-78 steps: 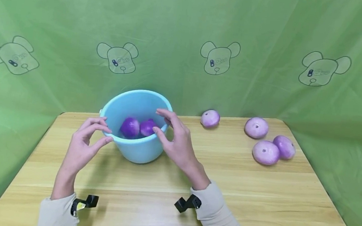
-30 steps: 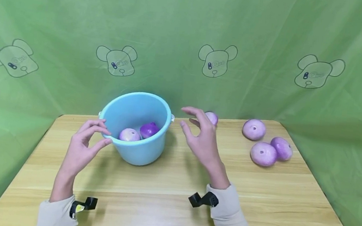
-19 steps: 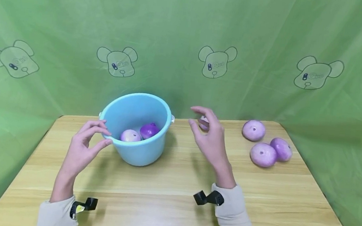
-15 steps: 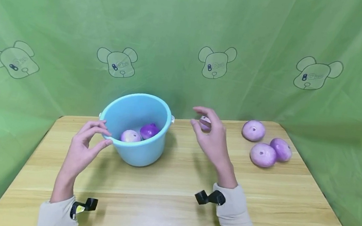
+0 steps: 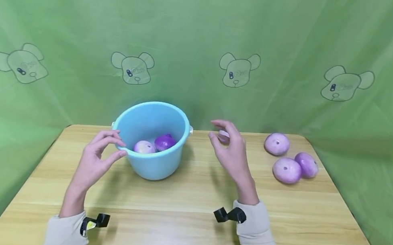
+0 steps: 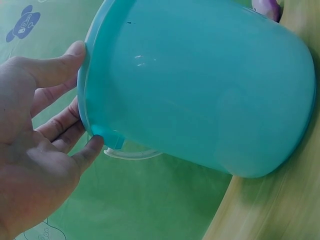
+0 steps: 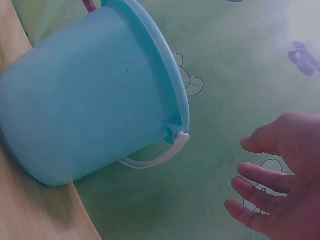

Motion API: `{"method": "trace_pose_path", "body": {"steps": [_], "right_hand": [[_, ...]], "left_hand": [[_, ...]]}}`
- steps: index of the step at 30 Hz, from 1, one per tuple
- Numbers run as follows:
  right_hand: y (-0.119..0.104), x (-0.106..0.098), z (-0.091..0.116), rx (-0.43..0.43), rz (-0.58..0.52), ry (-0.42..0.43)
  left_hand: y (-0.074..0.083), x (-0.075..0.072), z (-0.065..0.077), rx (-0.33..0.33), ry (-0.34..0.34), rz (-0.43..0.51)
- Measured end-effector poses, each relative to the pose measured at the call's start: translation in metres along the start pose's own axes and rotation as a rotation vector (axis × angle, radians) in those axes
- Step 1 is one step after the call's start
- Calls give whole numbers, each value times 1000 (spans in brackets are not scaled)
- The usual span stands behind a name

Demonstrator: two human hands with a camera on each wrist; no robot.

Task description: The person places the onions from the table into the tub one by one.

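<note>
My left hand (image 5: 93, 163) pinches the near-left rim of a light blue bucket (image 5: 153, 166), thumb outside and fingers over the edge. Two red onions lie inside: one with its pale end up (image 5: 144, 147), the other a deeper purple (image 5: 165, 142). My right hand (image 5: 231, 152) hovers to the right of the bucket, fingers bent and thumb apart, holding nothing. Behind it in the head view, another onion (image 5: 223, 136) shows between thumb and fingers, partly hidden. The right wrist view shows these fingers (image 7: 260, 180) spread, away from the bucket.
On the wooden table (image 5: 170, 224), three more onions sit at the back right: one farther back (image 5: 277, 144), two close together nearer (image 5: 287, 170). Green cloth (image 5: 193, 25) hangs behind and at both sides. A white handle (image 7: 160, 159) hangs at the bucket's far side.
My right hand has moved right, from over the bucket to in front of the lone back onion. Inside the bucket, the left onion has turned pale end up. The left hand keeps its hold.
</note>
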State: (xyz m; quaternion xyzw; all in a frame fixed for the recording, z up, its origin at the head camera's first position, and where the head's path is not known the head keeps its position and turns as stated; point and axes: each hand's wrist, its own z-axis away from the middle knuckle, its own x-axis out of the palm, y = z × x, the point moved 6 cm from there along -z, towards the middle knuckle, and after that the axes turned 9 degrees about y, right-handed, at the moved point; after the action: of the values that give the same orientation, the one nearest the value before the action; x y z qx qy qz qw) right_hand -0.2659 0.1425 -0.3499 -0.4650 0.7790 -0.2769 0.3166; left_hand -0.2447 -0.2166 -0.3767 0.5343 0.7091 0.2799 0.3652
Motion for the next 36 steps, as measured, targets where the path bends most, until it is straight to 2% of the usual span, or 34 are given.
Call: {"method": "trace_pose_path", "body": {"steps": [6, 15, 27, 36], "right_hand": [[7, -2, -1, 26, 8, -4], [18, -17, -5, 67, -18, 32], [33, -44, -10, 80, 111, 58], [45, -56, -13, 113, 160, 76]], "left_hand": [[1, 0, 0, -5, -1, -3], [2, 1, 0, 0, -1, -14], [0, 1, 1, 6, 1, 6], [0, 1, 1, 10, 4, 7]]}}
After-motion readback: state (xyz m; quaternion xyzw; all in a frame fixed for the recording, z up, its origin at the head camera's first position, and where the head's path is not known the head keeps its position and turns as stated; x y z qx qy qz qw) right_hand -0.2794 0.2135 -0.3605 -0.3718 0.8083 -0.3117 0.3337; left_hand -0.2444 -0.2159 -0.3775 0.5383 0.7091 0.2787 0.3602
